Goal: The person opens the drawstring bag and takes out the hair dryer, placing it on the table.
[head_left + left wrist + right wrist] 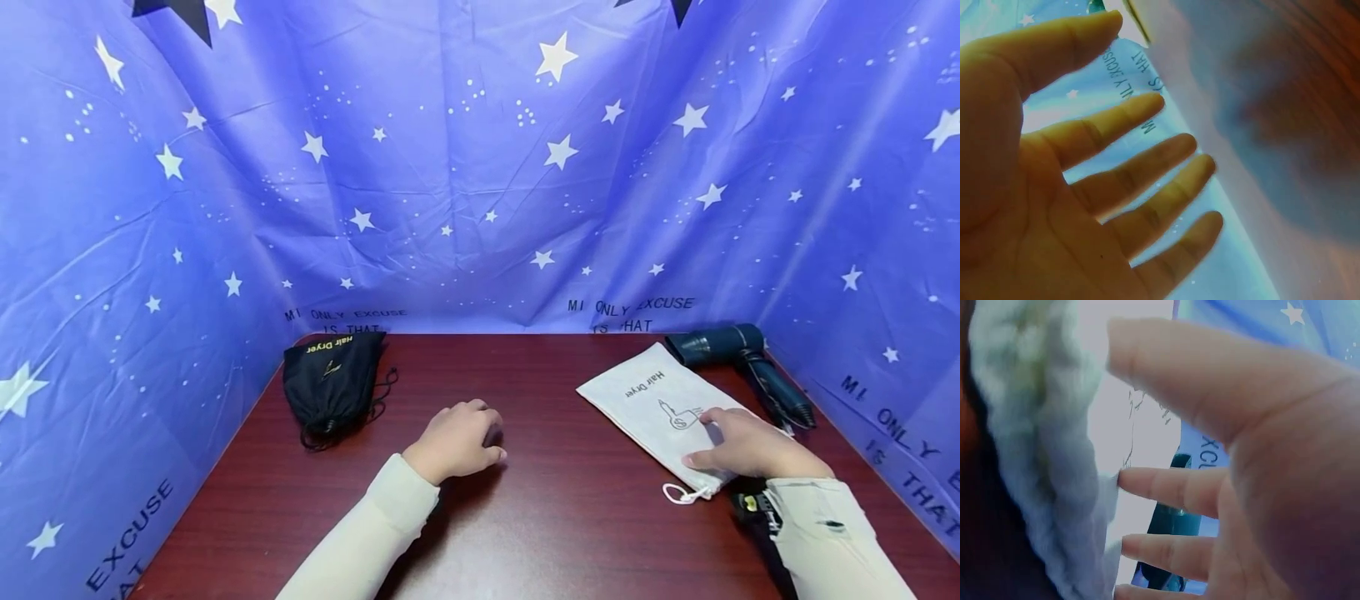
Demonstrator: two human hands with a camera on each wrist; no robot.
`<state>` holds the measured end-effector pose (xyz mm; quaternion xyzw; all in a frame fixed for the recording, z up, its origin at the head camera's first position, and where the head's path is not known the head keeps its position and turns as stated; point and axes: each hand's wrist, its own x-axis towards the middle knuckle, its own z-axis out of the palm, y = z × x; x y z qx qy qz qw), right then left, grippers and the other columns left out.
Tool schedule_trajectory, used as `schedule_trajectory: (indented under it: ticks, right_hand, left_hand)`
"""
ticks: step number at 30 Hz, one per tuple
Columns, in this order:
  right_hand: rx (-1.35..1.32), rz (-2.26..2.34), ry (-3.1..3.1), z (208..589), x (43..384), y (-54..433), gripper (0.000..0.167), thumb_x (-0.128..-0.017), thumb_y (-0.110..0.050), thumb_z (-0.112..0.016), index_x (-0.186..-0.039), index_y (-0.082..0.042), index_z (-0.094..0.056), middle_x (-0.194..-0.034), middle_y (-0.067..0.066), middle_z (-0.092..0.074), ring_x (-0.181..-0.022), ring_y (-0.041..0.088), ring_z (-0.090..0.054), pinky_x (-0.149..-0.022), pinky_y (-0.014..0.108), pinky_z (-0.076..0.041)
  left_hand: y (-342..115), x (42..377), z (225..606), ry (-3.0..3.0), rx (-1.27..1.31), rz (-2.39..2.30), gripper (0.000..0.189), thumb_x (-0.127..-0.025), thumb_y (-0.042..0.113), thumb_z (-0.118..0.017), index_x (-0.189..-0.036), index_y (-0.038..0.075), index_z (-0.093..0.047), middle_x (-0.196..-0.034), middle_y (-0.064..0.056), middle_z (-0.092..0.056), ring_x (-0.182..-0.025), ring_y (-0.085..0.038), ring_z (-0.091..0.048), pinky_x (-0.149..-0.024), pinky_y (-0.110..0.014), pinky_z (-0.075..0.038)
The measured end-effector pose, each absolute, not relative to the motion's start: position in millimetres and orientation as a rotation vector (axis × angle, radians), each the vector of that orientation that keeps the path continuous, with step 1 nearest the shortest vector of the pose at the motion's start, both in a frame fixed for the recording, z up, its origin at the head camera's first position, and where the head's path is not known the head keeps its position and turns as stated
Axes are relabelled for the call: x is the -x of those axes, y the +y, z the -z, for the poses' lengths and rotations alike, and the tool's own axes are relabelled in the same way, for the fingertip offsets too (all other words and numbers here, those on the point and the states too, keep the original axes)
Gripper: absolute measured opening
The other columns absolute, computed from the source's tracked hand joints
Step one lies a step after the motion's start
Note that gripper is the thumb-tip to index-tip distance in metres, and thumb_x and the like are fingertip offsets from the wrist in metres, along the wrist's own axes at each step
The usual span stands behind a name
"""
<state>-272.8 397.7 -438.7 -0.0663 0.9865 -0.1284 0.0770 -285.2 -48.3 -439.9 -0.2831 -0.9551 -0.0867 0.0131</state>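
A white drawstring bag point(637, 400), printed "Hair Dryer" with a line drawing, lies flat on the right of the table. My right hand point(742, 442) touches its near part, thumb and fingers spread apart. Those fingertips point(1132, 481) meet the white cloth in the right wrist view, where the bag's gathered mouth point(1047, 437) looks blurred. Just beyond the bag lies a dark teal hair dryer point(720, 343), its handle pointing toward me. Over the middle of the table hovers my left hand point(457, 442), holding nothing; the left wrist view shows its palm point(1054, 206) with fingers loosely extended.
At the far left rests a black drawstring pouch point(330, 383), also lettered "Hair Dryer", with its cord trailing right. Purple-blue star-printed curtains point(465, 167) rise along the back and both sides of the dark red wooden table point(525, 533).
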Motion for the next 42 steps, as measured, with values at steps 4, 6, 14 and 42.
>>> schedule_trajectory:
  ticks: [4,6,14,42]
  right_hand:
    - [0.241,0.366,3.03,440,276,385,0.07,-0.083,-0.051,-0.081,-0.119,0.007,-0.065,-0.105,0.019,-0.07,-0.095,0.031,-0.063,-0.083,0.053,-0.052]
    - [0.28,0.361,3.084,441,277,377,0.059,-0.085,-0.045,-0.08,-0.115,0.004,-0.068,-0.101,0.016,-0.072,-0.092,0.03,-0.066,-0.082,0.052,-0.053]
    - [0.434,0.358,3.19,442,276,336,0.034,-0.086,-0.035,-0.08,-0.101,-0.006,-0.071,-0.094,0.009,-0.07,-0.09,0.029,-0.067,-0.084,0.056,-0.053]
    - [0.787,0.301,3.237,449,294,230,0.026,-0.084,-0.034,-0.081,-0.094,-0.015,-0.067,-0.091,0.0,-0.059,-0.083,0.021,-0.06,-0.076,0.045,-0.053]
  left_hand:
    - [-56,283,438,-2.94,0.84,0.269,0.032,-0.089,0.044,-0.077,-0.109,0.019,-0.074,-0.103,0.003,-0.067,-0.088,-0.016,-0.065,-0.074,-0.036,-0.054]
    - [-59,283,437,-2.911,0.834,0.284,0.029,-0.09,0.041,-0.076,-0.105,0.017,-0.074,-0.094,0.005,-0.064,-0.081,-0.014,-0.062,-0.07,-0.034,-0.052]
    - [-73,281,434,-2.857,0.811,0.264,0.022,-0.091,0.039,-0.076,-0.093,0.018,-0.071,-0.08,0.008,-0.055,-0.07,-0.011,-0.056,-0.064,-0.033,-0.044]
    - [-126,280,430,-2.782,0.662,0.201,0.03,-0.087,0.034,-0.081,-0.107,0.013,-0.075,-0.105,-0.005,-0.071,-0.091,-0.028,-0.068,-0.074,-0.048,-0.053]
